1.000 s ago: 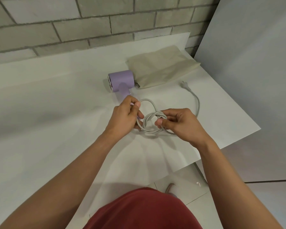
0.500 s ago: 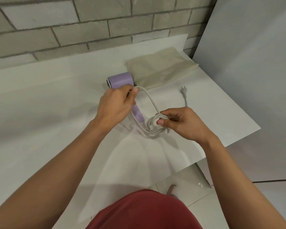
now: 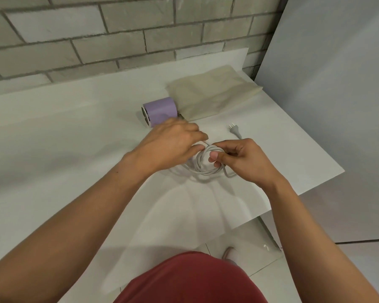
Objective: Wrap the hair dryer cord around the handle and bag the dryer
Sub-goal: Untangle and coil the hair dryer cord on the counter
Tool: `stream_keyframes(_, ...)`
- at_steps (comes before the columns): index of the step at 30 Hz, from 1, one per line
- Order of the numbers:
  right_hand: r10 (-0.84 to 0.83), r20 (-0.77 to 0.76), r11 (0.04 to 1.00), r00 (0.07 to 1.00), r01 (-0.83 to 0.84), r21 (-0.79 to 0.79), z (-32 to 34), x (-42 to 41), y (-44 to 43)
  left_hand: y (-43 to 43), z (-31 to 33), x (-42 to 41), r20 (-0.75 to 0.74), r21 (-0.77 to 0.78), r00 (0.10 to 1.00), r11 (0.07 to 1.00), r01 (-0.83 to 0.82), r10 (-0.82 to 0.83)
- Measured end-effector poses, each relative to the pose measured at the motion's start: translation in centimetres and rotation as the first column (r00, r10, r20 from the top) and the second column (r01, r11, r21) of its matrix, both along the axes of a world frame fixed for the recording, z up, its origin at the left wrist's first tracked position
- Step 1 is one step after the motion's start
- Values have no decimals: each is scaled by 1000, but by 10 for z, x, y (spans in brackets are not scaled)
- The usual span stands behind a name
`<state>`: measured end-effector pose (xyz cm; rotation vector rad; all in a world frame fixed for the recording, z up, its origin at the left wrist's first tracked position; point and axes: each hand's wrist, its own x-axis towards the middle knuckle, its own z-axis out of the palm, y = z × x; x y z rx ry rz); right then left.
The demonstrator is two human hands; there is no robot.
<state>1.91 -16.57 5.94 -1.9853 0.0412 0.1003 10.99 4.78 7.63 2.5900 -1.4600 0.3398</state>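
- Grey brick wall (image 3: 118,40) runs along the back, and a plain grey panel (image 3: 337,106) closes off the right side.
- White tabletop (image 3: 53,138) stands against the wall; pale floor tiles (image 3: 239,237) show below its near edge.
- The hair dryer (image 3: 160,111) is lilac and lies on its side toward the back of the tabletop, with its round end facing left.
- Its handle is hidden under the left hand, so how it lies cannot be told.
- The bag (image 3: 212,95) is beige cloth and lies flat just behind and to the right of the dryer's head. Its near corner is right beside the head.
- The cord (image 3: 202,169) is pale grey and gathered into a small round coil of several loops. The coil sits on the tabletop between the two hands, nearer the person than the dryer.
- The plug (image 3: 234,130) lies loose on the tabletop past the coil, near the right hand, with its prongs pointing toward the wall.
- The left hand (image 3: 169,145) is back up and slightly blurred. It reaches over the handle area to the coil, and a strand of cord is pinched between its thumb and forefinger.
- The right hand (image 3: 241,158) grips the right side of the coil. Its thumb presses on the loops and its fingers (image 3: 230,149) are curled round them.
- A red garment (image 3: 190,278) fills the bottom middle of the view.
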Motion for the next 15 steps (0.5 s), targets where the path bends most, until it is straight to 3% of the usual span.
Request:
stream_keyframes(2,-22,-1,1000,1000,22,12,0,-2,-1,-3,0,-4,-36,-24,994,995,-100,99)
stream_keyframes(4,-47,1,999,999,47,15,-3,-3,-3,-1,1,-6,-128,-195,967,951,-241,219)
stream_keyframes(7,-71,7,997,997,71,30,-6,-5,-3,6,3,-7,-311,-436,891,784,-442,330)
stream_keyframes(10,-55,6,998,998,55,21,-8,-4,-2,16,1,-2,-504,-511,795,626,-589,337)
stream_keyframes(13,-27,17,1000,999,27,14,-8,-4,-1,26,-3,8,-468,-375,779,705,-602,417)
stream_keyframes(15,-12,26,1000,1000,11,21,-5,-3,-1,26,-4,8,-340,-318,844,794,-518,415)
